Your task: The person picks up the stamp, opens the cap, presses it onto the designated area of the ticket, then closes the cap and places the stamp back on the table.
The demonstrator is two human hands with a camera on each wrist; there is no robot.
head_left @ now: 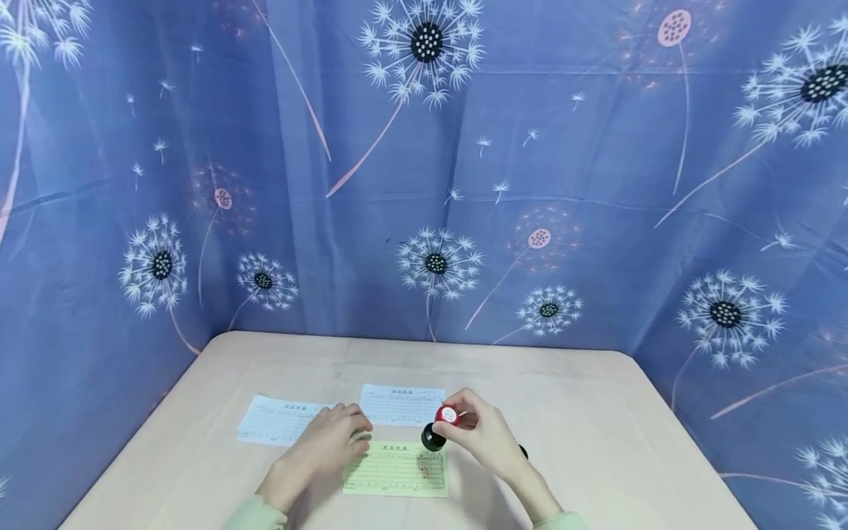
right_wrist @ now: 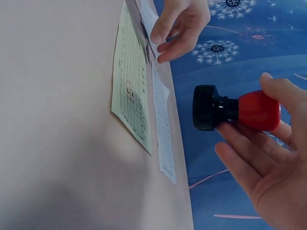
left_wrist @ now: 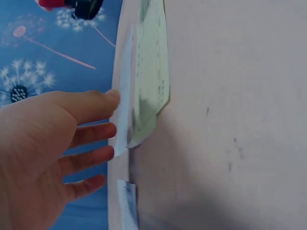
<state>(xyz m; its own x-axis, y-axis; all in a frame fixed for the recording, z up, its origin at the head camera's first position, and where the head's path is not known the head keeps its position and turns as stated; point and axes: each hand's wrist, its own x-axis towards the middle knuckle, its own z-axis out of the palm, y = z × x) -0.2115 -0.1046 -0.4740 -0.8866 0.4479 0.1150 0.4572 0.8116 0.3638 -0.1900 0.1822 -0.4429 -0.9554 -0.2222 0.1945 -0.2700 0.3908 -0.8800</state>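
Observation:
A round stamp with a red handle and black base is held up by the handle between the thumb and fingers of my right hand. Its black end hangs above the upper right of a green printed form. Reddish marks show on the form's right half, also seen in the right wrist view. At the form's upper left corner hovers my left hand, fingers loosely bent and holding nothing. In the left wrist view the left hand appears beside the paper, its fingertips apart from one another.
Behind the green form lies a white printed form. Another white form lies at the left, partly covered by my left hand. A small black object peeks out behind my right wrist. A blue dandelion-patterned curtain surrounds the pale table.

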